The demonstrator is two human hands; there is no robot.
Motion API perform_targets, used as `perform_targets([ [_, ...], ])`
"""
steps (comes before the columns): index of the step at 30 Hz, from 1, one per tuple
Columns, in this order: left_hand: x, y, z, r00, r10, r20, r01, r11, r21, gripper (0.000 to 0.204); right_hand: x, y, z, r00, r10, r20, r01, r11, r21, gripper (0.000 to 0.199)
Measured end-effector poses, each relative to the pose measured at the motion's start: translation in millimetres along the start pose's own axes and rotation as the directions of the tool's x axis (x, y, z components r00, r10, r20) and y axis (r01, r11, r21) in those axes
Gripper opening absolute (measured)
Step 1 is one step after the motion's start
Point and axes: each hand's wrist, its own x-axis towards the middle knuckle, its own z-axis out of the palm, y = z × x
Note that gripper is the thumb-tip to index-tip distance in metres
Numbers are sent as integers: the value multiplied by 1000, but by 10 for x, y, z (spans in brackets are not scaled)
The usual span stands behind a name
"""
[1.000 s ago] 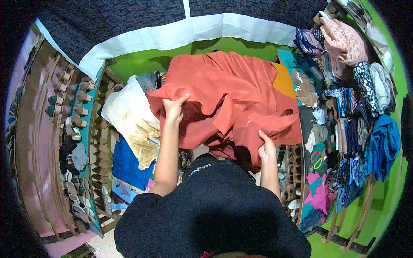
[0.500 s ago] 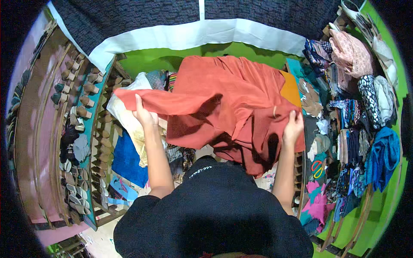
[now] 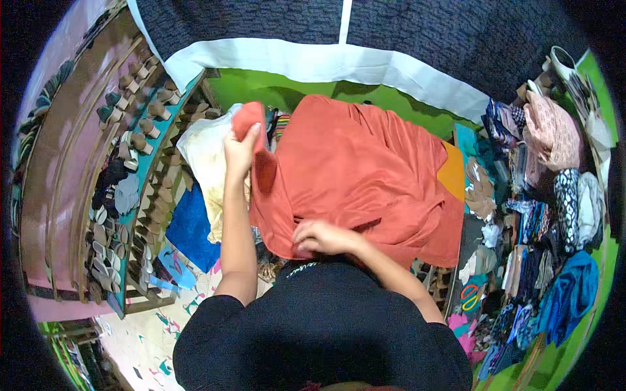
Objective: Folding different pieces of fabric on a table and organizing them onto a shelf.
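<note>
A large orange-red cloth lies spread and wrinkled over the middle of the work area. Its left edge is raised, folded upward in my left hand, with the thumb and fingers closed on it. My right hand rests at the cloth's near edge, close to my body. The fingers there are curled inward and partly hidden, so what they hold does not show. A cream cloth lies just left of my left hand.
Shoe-form racks stand at the left, beside a blue cloth. Mustard fabric shows under the right edge. At the right are scissors with red and yellow handles, and shelves of folded fabrics. Scraps litter the floor.
My right hand has let go of the cloth's right side and moved left to the near edge. My left hand has raised its edge higher. The cloth lies flatter on the right.
</note>
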Motion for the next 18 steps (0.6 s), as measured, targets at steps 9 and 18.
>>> perform_targets([
  [9, -722, 0, 927, 873, -48, 486, -14, 992, 124, 17, -284, -548, -1081, 944, 51, -325, 34, 968, 250, 14],
  [18, -822, 86, 1113, 845, 140, 517, -44, 980, -195, 13, -145, -331, -1135, 633, -264, -728, 88, 958, -272, 11],
])
